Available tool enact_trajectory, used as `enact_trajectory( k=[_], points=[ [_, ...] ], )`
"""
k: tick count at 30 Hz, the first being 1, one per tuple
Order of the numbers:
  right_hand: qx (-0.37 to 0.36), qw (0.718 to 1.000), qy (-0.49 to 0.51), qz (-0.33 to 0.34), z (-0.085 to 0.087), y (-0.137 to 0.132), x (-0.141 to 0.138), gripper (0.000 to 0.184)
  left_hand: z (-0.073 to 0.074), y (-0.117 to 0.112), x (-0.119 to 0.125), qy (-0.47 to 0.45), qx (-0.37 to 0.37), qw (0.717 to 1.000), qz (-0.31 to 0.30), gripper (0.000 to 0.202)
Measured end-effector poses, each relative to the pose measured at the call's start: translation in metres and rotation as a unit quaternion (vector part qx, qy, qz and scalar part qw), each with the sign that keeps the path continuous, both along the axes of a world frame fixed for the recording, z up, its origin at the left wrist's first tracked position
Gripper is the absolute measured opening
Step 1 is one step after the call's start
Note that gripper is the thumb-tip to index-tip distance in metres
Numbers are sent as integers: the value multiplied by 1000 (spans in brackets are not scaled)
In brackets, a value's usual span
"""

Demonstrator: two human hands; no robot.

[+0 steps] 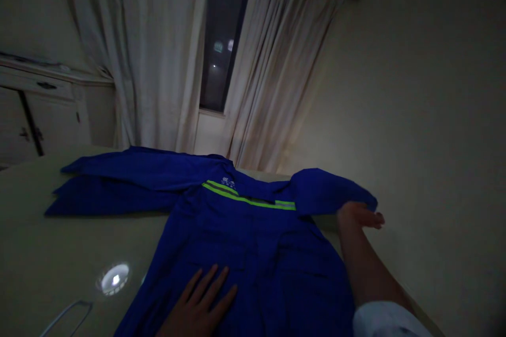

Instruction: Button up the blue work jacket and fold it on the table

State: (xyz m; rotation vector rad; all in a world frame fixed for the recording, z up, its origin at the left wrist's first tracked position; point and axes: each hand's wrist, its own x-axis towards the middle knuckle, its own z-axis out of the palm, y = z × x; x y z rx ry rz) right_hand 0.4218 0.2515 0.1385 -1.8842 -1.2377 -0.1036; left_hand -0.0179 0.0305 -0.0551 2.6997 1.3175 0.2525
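Note:
A blue work jacket with a yellow-green reflective stripe lies spread on a pale glossy table. My left hand lies flat on the lower part of the jacket, fingers stretched out. My right hand reaches to the jacket's right sleeve, which is lifted and folded over towards the body; the fingers are under the cloth and seem to hold it. The left sleeve lies stretched out across the table to the left.
White curtains hang on both sides of a dark window behind the table. A white cabinet stands at the left. A bare wall is at the right. A lamp reflection and a thin cord lie near the table's front left.

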Motion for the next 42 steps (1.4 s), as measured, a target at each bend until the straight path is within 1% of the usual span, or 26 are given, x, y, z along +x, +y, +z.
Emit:
enact_trajectory(
  k=[2,3,6,7,9,10,12,13,15,17,19,21,22,23,25,28,30,31,32,35,36,37,38,40,41,42],
  points=[
    [-10,999,11,-30,-15,-1,-1,50,7,-4,-1,-6,-10,1000,0,79],
    [-17,1000,15,-16,-25,5,-11,51,11,-6,-2,-11,-7,1000,-1,79],
    [-62,992,-5,112,-61,36,-67,40,13,-8,-5,-25,19,999,-9,79],
    [-75,985,-15,157,-74,46,-90,37,11,-7,-6,-22,31,999,-12,79],
    [-114,962,-75,238,-96,61,-132,45,0,-3,-6,-5,59,998,-19,80],
    [-143,945,-122,267,-105,66,-149,47,-7,-1,-6,4,76,997,-22,80],
    [-200,910,-207,298,-112,75,-175,38,-23,4,-6,13,118,993,-23,78],
    [-219,899,-230,301,-109,81,-183,30,-30,7,-6,15,143,989,-22,76],
    [-225,899,-230,296,-90,100,-190,21,-41,10,-7,15,193,981,-21,74],
    [-208,911,-222,277,-58,125,-189,29,-46,12,-8,13,234,972,-25,73],
    [-156,939,-189,241,-25,146,-185,42,-46,12,-10,11,256,966,-34,72],
    [-107,952,-145,245,-9,153,-184,49,-44,12,-12,14,262,964,-38,72],
    [-100,949,-130,269,-11,148,-185,49,-42,12,-12,15,261,964,-37,71],
    [-108,940,-122,299,-19,138,-187,48,-39,11,-12,14,258,965,-36,72],
    [-164,906,-135,367,-52,109,-193,46,-31,8,-10,4,240,970,-32,75],
    [-225,842,-170,461,-108,61,-187,60,-16,1,-9,-18,193,981,-8,81],
    [-231,806,-161,520,-127,42,-167,57,-7,-4,-9,-23,159,987,14,79],
    [-226,809,-141,524,-129,37,-155,55,-3,-7,-10,-21,144,989,21,75],
    [-219,825,-119,507,-127,34,-141,55,0,-9,-11,-20,131,991,25,73],
    [-182,898,-85,393,-112,18,-110,59,6,-13,-13,-15,117,993,29,72],
    [-158,907,-91,379,-109,7,-106,58,7,-14,-13,-15,119,992,30,72],
    [-137,900,-102,401,-107,-6,-106,56,8,-15,-13,-14,122,992,29,72],
    [-124,873,-118,456,-107,-22,-109,53,9,-16,-13,-12,125,992,25,73],
    [-118,782,-154,592,-112,-58,-120,44,10,-16,-12,-3,127,992,15,73],
    [-119,740,-169,639,-116,-74,-125,43,11,-16,-11,3,123,992,10,73],
    [-115,720,-178,661,-120,-89,-130,43,13,-16,-11,10,114,993,7,71]
  ],
)
